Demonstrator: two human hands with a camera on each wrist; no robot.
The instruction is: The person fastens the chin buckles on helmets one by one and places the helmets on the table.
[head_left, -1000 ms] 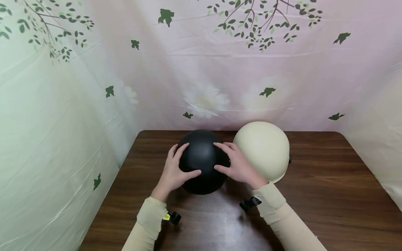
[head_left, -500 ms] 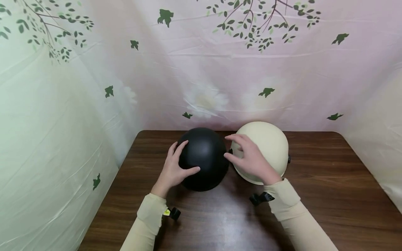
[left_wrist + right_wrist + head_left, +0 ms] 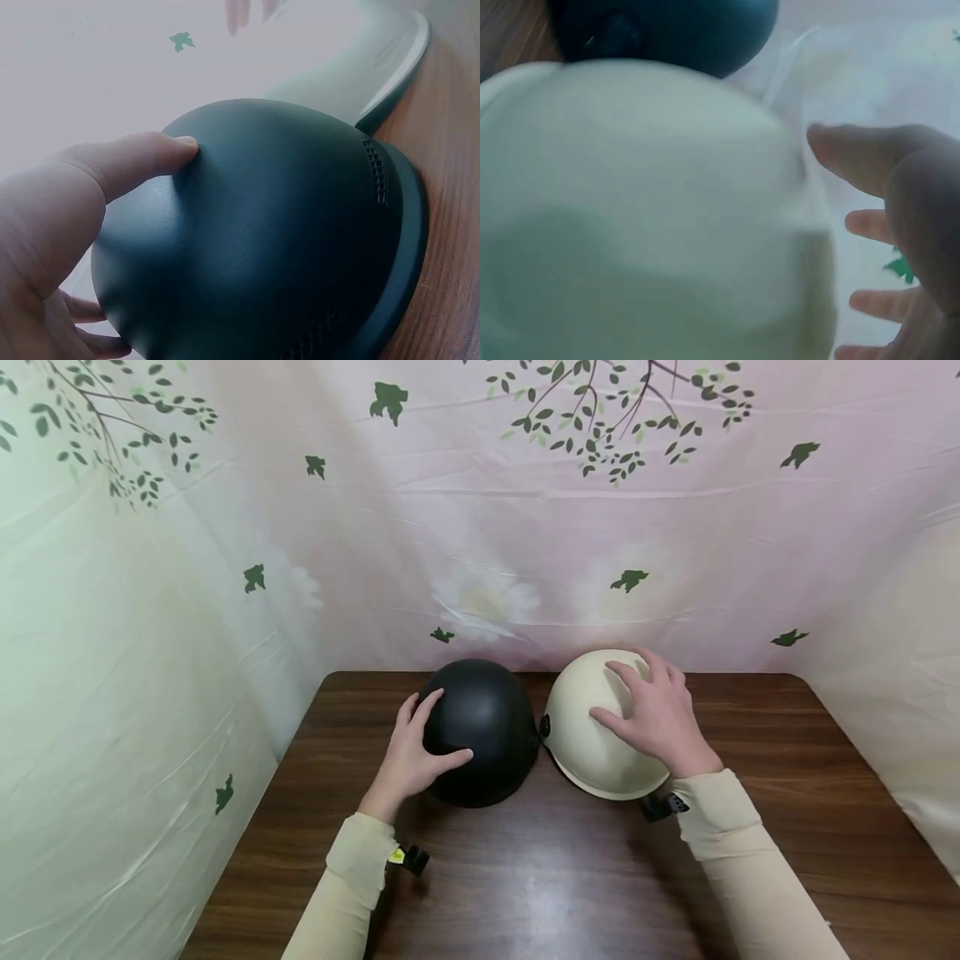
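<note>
1. Bright overall in your head view, with glare pooling on the table (image 3: 528, 893)!
2. Dark shadows fall beside your sleeves (image 3: 360, 860); soft sheen on the black helmet (image 3: 480, 718).
3. Your left-wrist view washes out around the pale helmet (image 3: 367, 67).
4. Your right-wrist view's dimmer, that helmet smeared by blur.

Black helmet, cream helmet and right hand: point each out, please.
Black helmet (image 3: 486, 725), head view, middle of dome.
Cream helmet (image 3: 592, 748), head view, side of dome.
Right hand (image 3: 662, 714), head view, back of hand.
</note>
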